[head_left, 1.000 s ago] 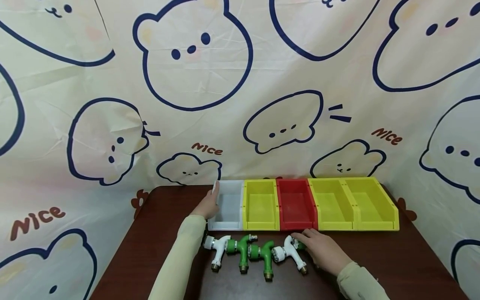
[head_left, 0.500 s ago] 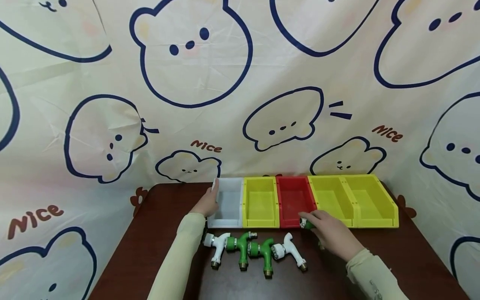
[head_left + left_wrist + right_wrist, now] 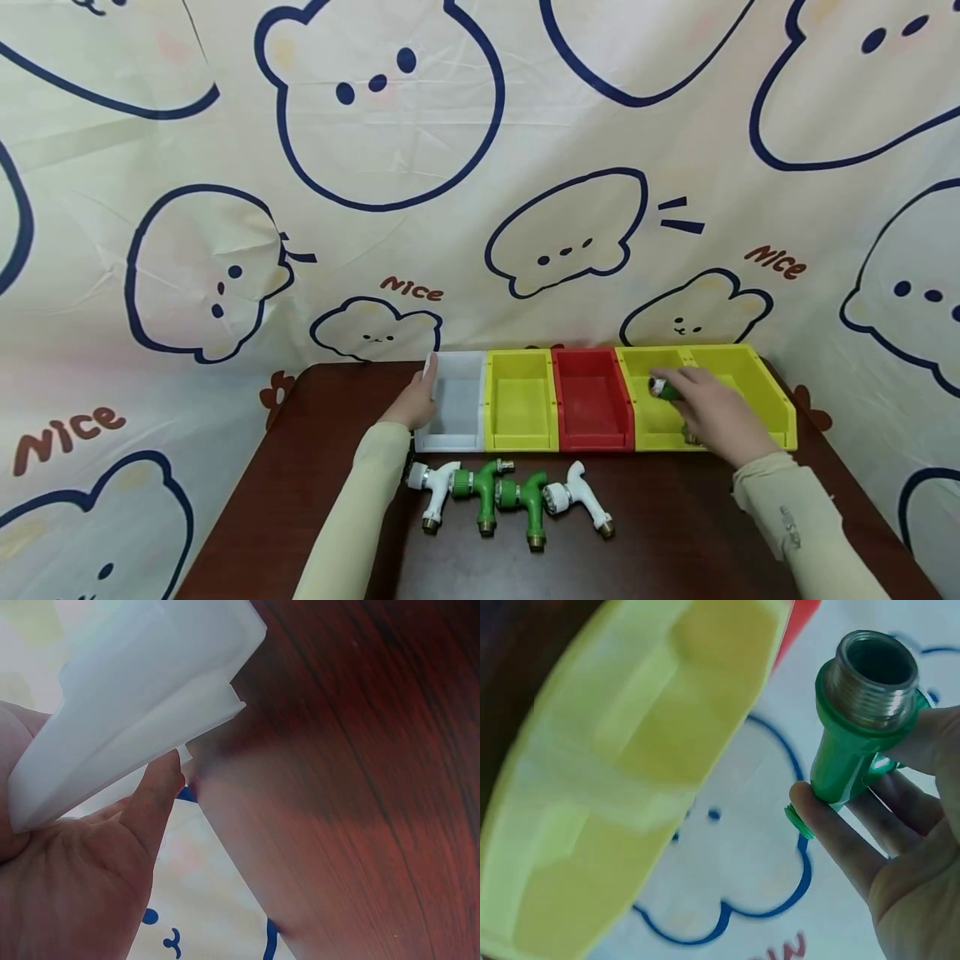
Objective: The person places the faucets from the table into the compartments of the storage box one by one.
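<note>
The right hand (image 3: 716, 417) pinches a tubular green tap with a threaded metal mouth (image 3: 836, 765) between thumb and fingers, over the right-hand pair of three yellow plastic bins (image 3: 750, 383). The left hand (image 3: 412, 404) grips the side wall of one pale-grey plastic bin (image 3: 453, 442). One red plastic bin (image 3: 596, 441) completes the row. Nearer, two white taps (image 3: 438, 492) and two green taps (image 3: 487, 500) lie on the wood-grained counter (image 3: 322, 408).

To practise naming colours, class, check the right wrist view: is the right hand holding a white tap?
No, the right hand grips a tap whose body is plainly green.
</note>
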`<action>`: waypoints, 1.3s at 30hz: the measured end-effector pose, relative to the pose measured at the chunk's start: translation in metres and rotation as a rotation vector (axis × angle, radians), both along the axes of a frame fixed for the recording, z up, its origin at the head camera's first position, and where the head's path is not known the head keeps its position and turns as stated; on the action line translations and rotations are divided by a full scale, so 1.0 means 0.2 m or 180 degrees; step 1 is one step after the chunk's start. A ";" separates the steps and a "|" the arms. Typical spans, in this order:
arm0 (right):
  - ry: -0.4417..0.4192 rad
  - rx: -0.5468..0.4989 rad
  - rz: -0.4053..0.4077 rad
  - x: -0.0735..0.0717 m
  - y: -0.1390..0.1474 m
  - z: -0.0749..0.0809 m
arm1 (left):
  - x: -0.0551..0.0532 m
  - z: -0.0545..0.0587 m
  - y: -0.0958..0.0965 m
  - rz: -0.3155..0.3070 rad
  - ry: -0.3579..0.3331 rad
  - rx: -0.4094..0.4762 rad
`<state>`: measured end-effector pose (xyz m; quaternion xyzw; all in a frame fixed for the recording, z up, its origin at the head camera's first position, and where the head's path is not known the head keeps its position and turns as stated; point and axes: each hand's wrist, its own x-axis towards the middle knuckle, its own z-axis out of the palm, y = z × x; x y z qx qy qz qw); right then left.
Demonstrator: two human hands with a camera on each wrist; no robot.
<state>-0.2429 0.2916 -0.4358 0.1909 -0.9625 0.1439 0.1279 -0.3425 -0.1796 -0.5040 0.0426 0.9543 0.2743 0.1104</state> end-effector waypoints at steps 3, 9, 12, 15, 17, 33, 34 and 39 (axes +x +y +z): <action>-0.0166 0.0039 -0.0135 -0.06 0.10 0.04 | 0.00 0.00 0.00 0.0018 0.0000 0.0000; -0.0297 0.0231 -0.0277 -0.16 0.29 0.11 | 0.00 0.00 0.00 0.0013 -0.0010 0.0014; -0.0342 0.0284 -0.0269 -0.20 0.37 0.12 | 0.01 0.01 0.00 -0.0001 -0.0009 0.0006; -0.0403 0.0344 -0.0301 -0.23 0.42 0.10 | 0.01 0.02 0.00 -0.0006 -0.0002 0.0024; -0.0411 0.0375 -0.0308 -0.25 0.43 0.08 | 0.01 0.02 0.00 -0.0006 0.0003 0.0044; -0.0803 0.0466 -0.0527 -0.33 0.44 -0.08 | -0.01 0.00 0.00 -0.0007 0.0003 -0.0017; -0.0797 0.0458 -0.0535 -0.34 0.45 -0.10 | -0.01 0.00 0.00 -0.0009 -0.0002 -0.0015; -0.0773 0.0422 -0.0591 -0.35 0.46 -0.13 | -0.01 0.01 0.00 -0.0023 -0.0021 -0.0006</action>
